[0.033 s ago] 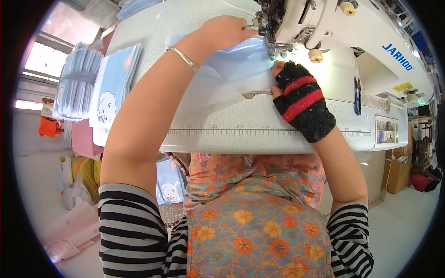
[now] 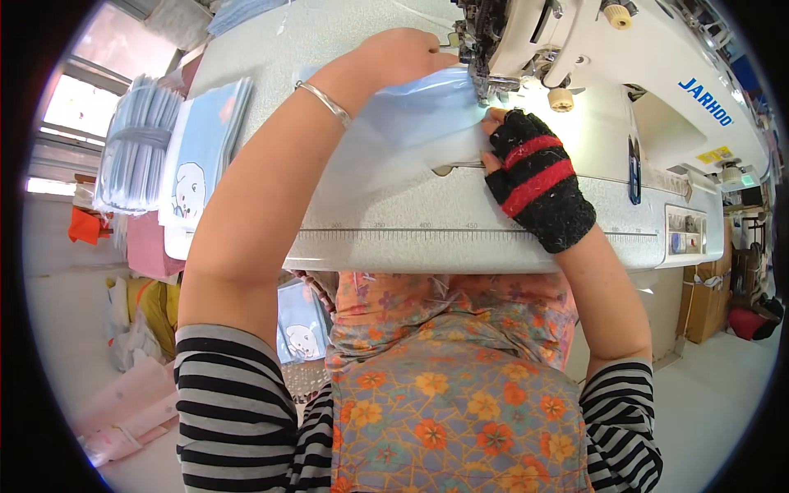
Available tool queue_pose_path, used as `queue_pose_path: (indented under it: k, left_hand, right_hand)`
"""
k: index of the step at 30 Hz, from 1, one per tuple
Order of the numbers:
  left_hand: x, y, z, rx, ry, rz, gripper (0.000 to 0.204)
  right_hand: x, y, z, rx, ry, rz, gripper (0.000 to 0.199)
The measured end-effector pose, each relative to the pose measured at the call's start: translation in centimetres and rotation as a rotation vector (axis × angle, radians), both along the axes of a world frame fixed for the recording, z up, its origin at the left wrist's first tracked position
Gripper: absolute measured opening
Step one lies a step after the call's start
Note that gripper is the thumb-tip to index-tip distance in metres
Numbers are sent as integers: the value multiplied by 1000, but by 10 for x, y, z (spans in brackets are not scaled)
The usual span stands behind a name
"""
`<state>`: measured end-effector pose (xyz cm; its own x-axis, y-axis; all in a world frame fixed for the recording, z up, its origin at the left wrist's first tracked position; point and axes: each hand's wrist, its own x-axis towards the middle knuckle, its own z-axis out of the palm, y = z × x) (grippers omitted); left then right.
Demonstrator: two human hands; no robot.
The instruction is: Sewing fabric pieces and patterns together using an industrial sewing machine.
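Two hands flatten a pale blue cloth on the worktop: the gloved right hand presses bare fingers beside the sewing foot, steering; the left hand lies open behind, fingers spread, keeping it taut.

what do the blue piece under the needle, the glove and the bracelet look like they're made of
Blue piece: thin woven cloth, matte, going by its soft folds. Glove on the right hand: knitted yarn, probably wool or acrylic, fuzzy, black with red stripes, fingerless. Bracelet on the left wrist: looks like metal, silvery and shiny, though plastic can't be ruled out.
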<state>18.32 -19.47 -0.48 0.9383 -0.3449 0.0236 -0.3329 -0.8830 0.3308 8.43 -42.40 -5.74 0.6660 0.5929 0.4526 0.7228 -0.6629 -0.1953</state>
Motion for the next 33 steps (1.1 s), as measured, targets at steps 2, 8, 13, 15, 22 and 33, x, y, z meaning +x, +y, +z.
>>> queue_pose_path:
  k: [2,8,13,15,22,33]
  left_hand:
    - [0,1,2,-94,126,1,41]
    - [-22,9,-18,-493,261,19,30]
    - [-42,5,-22,-623,141,121,24]
    - [-45,4,-24,-683,118,113,21]
    - [-82,-10,-30,-207,-503,-263,11]
    - [-91,-38,-27,-152,-437,-133,14]
  right_hand:
    - [-1,-1,0,13,-3,-9,39]
    - [-1,-1,2,43,52,-31,35]
    - [-2,-1,5,34,28,-19,34]
    - [-1,-1,4,36,27,-15,34]
    - [1,-4,7,74,60,20,32]
    - [-4,-19,4,111,8,-14,32]
